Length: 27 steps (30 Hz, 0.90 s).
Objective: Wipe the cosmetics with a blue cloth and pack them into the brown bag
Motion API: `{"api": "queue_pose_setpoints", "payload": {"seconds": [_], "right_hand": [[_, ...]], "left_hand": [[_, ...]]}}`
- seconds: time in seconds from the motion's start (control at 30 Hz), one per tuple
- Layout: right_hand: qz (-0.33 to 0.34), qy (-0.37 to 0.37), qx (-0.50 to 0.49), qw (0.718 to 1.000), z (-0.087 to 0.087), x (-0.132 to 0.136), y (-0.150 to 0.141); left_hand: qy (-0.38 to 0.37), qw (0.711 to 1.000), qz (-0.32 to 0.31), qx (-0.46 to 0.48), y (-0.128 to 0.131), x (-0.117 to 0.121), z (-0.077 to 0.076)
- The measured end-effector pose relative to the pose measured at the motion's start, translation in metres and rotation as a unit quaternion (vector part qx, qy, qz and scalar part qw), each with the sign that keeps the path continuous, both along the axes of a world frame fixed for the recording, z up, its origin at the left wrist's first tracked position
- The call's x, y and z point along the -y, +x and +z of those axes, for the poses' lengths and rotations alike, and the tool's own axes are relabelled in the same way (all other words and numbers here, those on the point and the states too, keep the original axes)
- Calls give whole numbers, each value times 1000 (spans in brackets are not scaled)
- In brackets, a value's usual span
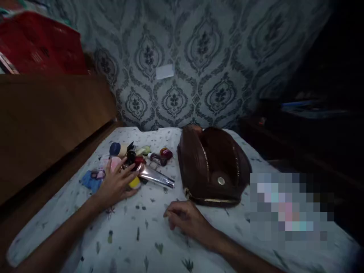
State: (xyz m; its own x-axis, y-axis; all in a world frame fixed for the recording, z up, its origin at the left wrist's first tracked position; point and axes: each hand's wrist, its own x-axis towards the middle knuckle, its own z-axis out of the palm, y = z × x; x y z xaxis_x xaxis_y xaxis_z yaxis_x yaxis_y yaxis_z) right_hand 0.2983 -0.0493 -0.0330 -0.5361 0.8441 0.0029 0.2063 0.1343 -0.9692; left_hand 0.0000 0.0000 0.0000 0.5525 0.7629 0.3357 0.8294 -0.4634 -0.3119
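Observation:
My left hand (118, 182) lies with fingers spread over a pile of small toiletries at the left. Around its fingers are a silver tube (156, 176), a yellow round item (134, 183), a pink round item (115, 163) and a blue cloth-like item (91, 182). Farther back are a bottle with a dark blue cap (115, 149) and a dark red jar (166, 153). My right hand (184, 220) rests in front of the brown bag (196, 178), its fingers curled together; whether they hold anything is hidden. The bag stands unzipped, its dark interior showing.
A white patterned cloth (136, 235) covers the surface. To the left rises a wooden panel (51, 125) with a red bag (42, 45) above it. Patterned wallpaper (182, 45) fills the back. A blurred-out patch (287, 208) lies at the right.

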Motion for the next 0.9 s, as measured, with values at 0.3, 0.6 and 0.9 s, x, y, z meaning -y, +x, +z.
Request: {"api": "queue_pose_setpoints", "payload": {"seconds": [0.3, 0.6, 0.9], "right_hand": [[7, 13, 23, 1000, 1, -2, 0], [14, 30, 38, 999, 2, -3, 0], [9, 44, 39, 998, 2, -3, -2]], "left_hand": [[-36, 998, -4, -48, -34, -34, 11], [-74, 996, 44, -22, -39, -53, 20], [-45, 984, 84, 149, -52, -122, 55]]}}
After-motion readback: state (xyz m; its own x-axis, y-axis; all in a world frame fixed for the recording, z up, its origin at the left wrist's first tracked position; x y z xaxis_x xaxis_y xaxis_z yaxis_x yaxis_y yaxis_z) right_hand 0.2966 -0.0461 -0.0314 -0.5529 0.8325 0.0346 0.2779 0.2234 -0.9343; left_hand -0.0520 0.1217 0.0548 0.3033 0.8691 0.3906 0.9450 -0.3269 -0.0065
